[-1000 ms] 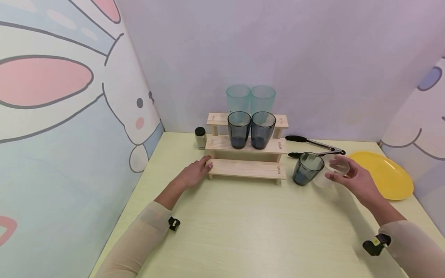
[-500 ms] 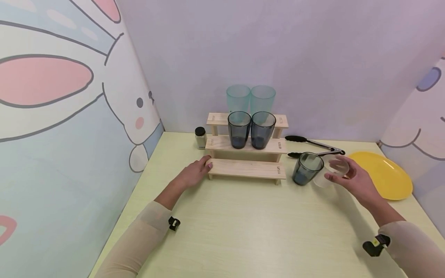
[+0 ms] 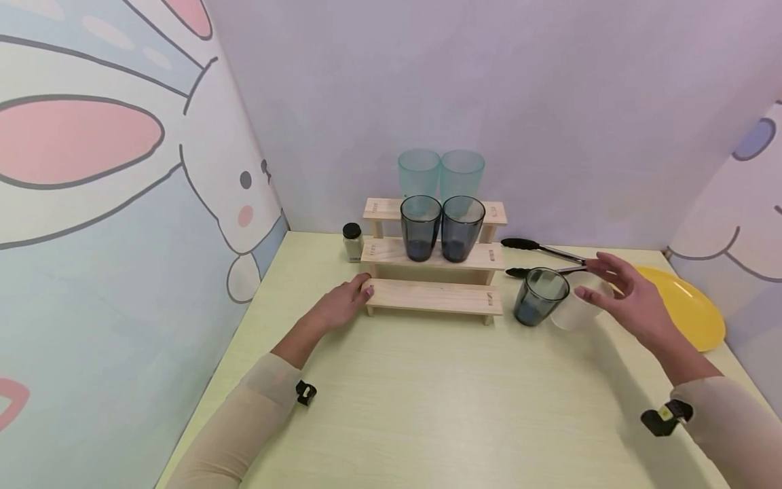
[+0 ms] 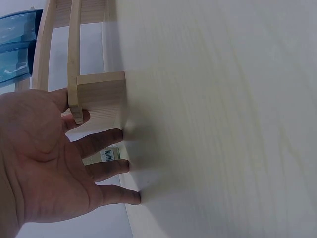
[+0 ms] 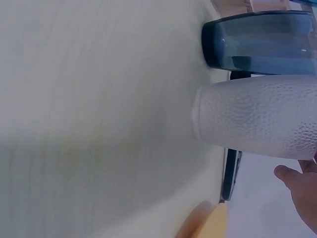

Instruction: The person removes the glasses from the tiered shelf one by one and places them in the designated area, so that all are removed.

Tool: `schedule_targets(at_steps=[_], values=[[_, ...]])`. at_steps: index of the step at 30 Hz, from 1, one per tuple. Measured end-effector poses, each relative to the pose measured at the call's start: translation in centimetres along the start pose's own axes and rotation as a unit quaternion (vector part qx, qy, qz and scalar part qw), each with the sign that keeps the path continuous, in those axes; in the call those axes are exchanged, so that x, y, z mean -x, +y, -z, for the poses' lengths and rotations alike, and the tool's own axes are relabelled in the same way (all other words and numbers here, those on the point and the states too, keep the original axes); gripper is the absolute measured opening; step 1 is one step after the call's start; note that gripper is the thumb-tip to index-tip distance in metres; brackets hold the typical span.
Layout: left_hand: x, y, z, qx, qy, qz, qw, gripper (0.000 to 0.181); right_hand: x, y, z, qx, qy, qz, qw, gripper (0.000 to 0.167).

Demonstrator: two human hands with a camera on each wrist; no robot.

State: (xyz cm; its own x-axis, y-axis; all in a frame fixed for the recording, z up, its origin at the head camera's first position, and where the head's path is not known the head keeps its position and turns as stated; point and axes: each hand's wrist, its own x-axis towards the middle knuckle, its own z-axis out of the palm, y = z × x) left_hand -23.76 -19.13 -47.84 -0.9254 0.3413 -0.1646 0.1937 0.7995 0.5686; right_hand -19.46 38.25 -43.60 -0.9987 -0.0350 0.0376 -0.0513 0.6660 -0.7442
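Note:
In the head view, the left hand [image 3: 339,305] is at the left end of a three-tier wooden rack [image 3: 430,297]. The left wrist view shows this hand [image 4: 47,158] pinching the end of the lowest board [image 4: 73,59] with thumb and forefinger, its other fingers spread. The right hand [image 3: 638,302] hovers by the rim of a clear textured cup [image 3: 569,316], fingers parted. In the right wrist view, its thumb stands apart from the clear cup [image 5: 257,116]; the other fingers are mostly hidden. A dark glass [image 3: 533,309] stands just left of that cup.
Two dark glasses [image 3: 420,231] stand on the middle tier and two teal cups [image 3: 462,173] on the top tier. A black-capped jar [image 3: 352,244] is behind the rack's left side. Black-tipped tongs [image 3: 522,244] and a yellow plate [image 3: 690,309] lie at the right.
The right hand has let go of the clear cup, spread its fingers and moved slightly up and right. The left hand and the rack have not visibly moved.

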Motion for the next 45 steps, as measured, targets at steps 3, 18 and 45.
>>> schedule_targets(at_steps=[3,18,45], values=[[0.0,0.0,0.0,0.001,-0.001,0.0,1.0,0.063,-0.6,-1.3,0.5,-0.006,0.01,0.014,0.9998,0.093],[-0.3,0.0,-0.1,0.003,-0.004,-0.008,1.0,0.062,-3.0,-7.7,-1.0,-0.061,0.007,0.072,0.9956,0.095],[-0.9,-1.8,-0.5,-0.003,0.004,-0.024,0.9997,0.075,-7.7,-16.7,-8.7,-0.075,-0.051,0.121,0.9886,0.103]])
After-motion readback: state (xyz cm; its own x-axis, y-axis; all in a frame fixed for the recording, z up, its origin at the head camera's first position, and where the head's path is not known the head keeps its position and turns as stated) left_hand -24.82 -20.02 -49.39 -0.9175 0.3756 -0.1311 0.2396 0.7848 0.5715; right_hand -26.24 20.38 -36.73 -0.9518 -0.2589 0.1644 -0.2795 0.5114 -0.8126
